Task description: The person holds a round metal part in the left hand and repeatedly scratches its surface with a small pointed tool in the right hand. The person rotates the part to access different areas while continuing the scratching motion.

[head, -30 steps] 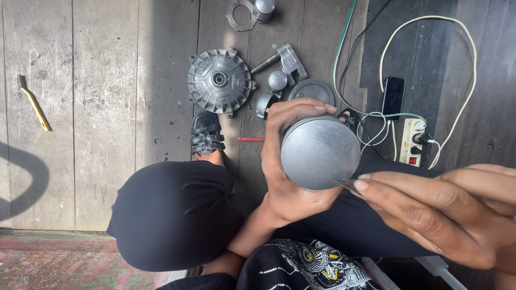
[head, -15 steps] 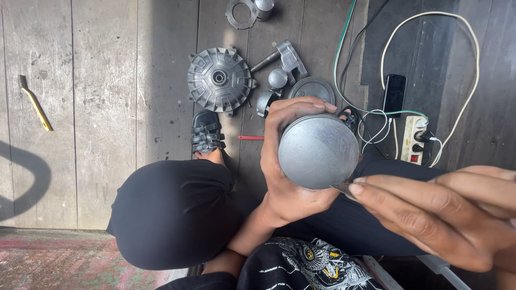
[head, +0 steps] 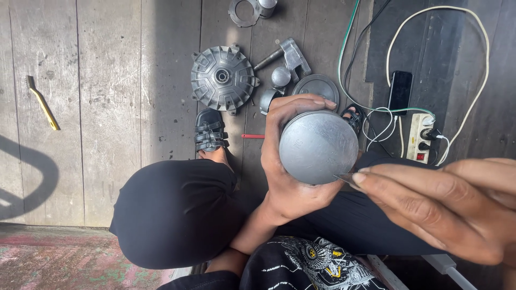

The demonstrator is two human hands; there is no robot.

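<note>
My left hand (head: pixel 287 161) grips a round grey metal piston (head: pixel 318 146), its flat top turned up toward the camera. My right hand (head: pixel 446 207) comes in from the right, close to the lens, and pinches a thin metal blade (head: pixel 346 180) whose tip rests on the lower right rim of the piston. My knee in black trousers (head: pixel 177 212) fills the lower middle, and my sandalled foot (head: pixel 210 131) rests on the wooden floor.
On the floor planks lie a finned round metal hub cover (head: pixel 223 79), small metal parts (head: pixel 290 62), a round lid (head: pixel 317 86), a ring (head: pixel 244 12), a red stick (head: pixel 252 136), a yellow-handled brush (head: pixel 42 102), a phone (head: pixel 400 92), a power strip (head: pixel 421 137) and cables (head: pixel 473 80).
The piston has shifted slightly up and left in my left hand, and my right hand with the blade followed it a little to the left along the rim.
</note>
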